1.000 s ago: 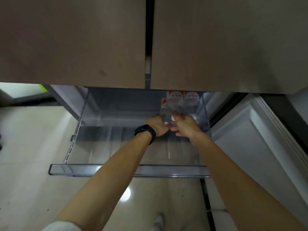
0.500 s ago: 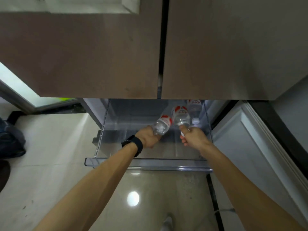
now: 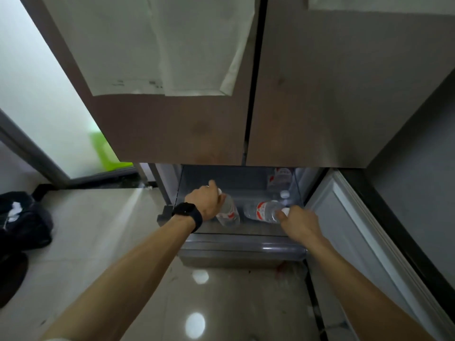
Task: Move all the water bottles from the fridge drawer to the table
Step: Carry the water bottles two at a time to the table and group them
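The clear fridge drawer is pulled out below the brown fridge doors. My left hand, with a black watch on the wrist, grips the neck of a clear water bottle with a red label, held above the drawer. My right hand grips the capped end of a second water bottle, which lies sideways. A third bottle stands upright at the drawer's back right, with a white cap showing in front of it.
The open lower fridge door stands to the right. The brown upper doors overhang the drawer. A dark bag lies on the shiny tiled floor at left. A frosted glass door is at far left.
Both hands have lifted a bottle each up and back from the drawer's rear. My head has risen, so the drawer looks smaller and lower.
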Tool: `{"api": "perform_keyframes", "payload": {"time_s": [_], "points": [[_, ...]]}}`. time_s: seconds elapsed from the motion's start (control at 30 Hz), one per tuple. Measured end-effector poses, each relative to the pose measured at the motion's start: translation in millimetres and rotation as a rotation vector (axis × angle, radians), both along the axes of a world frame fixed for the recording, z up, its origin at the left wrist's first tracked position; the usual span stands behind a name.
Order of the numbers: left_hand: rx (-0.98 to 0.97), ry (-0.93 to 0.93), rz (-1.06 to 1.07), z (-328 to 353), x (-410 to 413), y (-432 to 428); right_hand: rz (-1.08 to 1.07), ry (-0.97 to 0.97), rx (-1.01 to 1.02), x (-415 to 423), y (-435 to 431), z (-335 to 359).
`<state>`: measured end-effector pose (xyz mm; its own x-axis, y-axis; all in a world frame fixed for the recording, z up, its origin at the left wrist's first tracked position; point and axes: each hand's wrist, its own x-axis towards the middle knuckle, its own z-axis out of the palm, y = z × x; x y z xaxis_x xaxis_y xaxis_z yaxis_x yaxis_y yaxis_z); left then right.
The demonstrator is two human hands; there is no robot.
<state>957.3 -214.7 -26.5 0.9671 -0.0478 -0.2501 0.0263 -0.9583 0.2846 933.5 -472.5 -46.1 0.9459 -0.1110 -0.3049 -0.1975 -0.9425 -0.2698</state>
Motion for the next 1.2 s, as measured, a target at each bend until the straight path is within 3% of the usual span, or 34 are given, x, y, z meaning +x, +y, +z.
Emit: {"api": "perform_keyframes", "payload": {"time_s": [0.23, 0.37, 0.5, 0.83, 1.2], "points": [[-0.080, -0.020, 0.003, -8, -1, -15, 0.191, -0.227, 0.012, 16, 8, 2], [-0.402, 0.023, 0.119, -20, 2, -30, 0.120, -0.164, 0.399, 22, 15, -12], [-0.464, 0.025, 0.123, -38, -3, -45, 0.126, -0.119, 0.638, 28, 20, -20], [-0.439, 0.101, 0.149, -54, 3, -37, 0.251, 0.049, 0.614, 42, 13, -43], [-0.547, 0.006, 0.222, -45, -13, -15, 0.141, -0.082, 0.728, 34, 18, -33]]}}
